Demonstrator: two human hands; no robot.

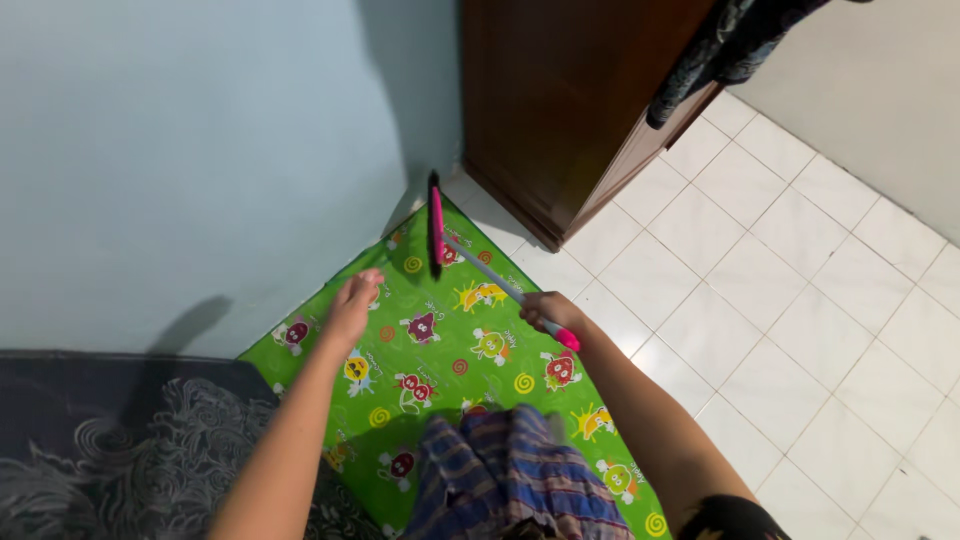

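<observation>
Glossy green mat [450, 350], right hand [548, 310] gripping broom [470, 262]

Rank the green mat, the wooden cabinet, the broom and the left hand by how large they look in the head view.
1. green mat
2. wooden cabinet, cut off by the frame's top, so its rank against the mat is unsure
3. broom
4. left hand

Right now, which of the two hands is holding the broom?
The right hand grips the broom near the pink end of its handle. The left hand holds nothing and hovers open over the green cartoon-print mat.
</observation>
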